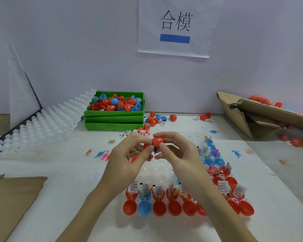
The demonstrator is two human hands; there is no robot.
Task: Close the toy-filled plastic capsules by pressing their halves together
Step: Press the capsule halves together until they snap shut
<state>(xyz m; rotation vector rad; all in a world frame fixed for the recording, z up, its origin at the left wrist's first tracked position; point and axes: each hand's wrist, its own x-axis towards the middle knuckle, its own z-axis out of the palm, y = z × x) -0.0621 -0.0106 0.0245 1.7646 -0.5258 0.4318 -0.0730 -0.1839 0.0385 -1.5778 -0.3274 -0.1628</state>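
Nearest, below both hands, a clear tray point(166, 169) sits on the white table point(59, 198). Its front rows hold open red and blue capsule halves point(129, 207), many with little toy packets point(159, 190) standing in them. They still wait to be shut.

Above the tray, the two hands meet. The left hand point(129, 159) pinches one red half point(146, 146) with curled fingers. The right hand point(178, 154) pinches the other red half point(158, 141). The halves touch but are not joined all the way. Something dark pokes out between them. I think this is the closing step. Next, the toy needs tucking in, the rims need to line up, and then comes a firm squeeze.

Left of the hands lie small toy dinosaurs point(103, 155) and a flat brown cardboard point(12, 201).

Past the hands stands a stack of green bins point(114, 122) full of capsules. Beside it leans a white tray stack point(47, 119). Far right is a torn cardboard box point(259, 117). A paper sign point(175, 27) hangs on the pale wall point(77, 49).
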